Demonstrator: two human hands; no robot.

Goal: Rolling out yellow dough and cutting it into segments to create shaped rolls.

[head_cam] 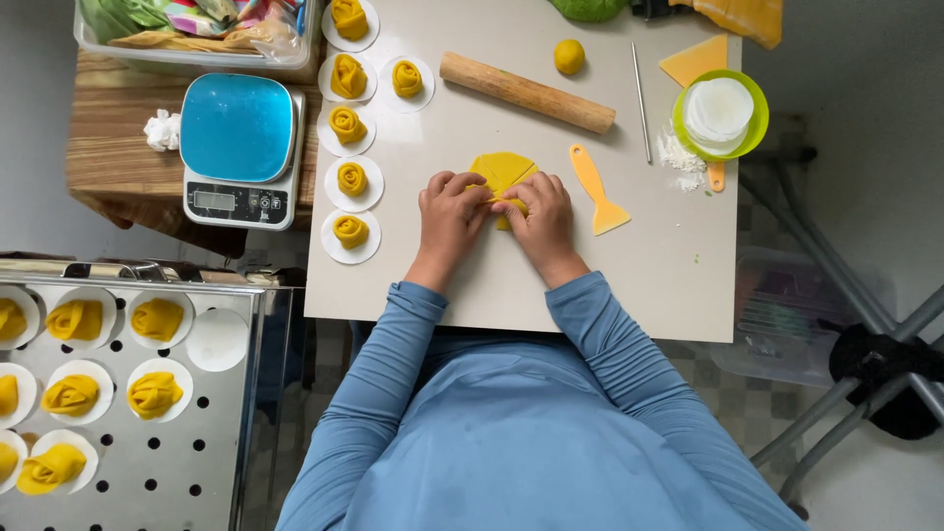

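- Both hands pinch the yellow dough sheet (501, 172): left hand (449, 211) and right hand (541, 218) grip its near edge, fingers closed.
- Dough lies mid-surface (649, 285), between finished rolls (351, 231) and orange scraper (598, 192).

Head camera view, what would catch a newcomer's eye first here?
Both hands, the left hand and right hand, press on a flat yellow sheet of dough cut into wedges at the middle of the pale work table. To their left, a column of yellow rose-shaped dough rolls on white paper rounds runs up the table. Above the hands lies a wooden rolling pin.
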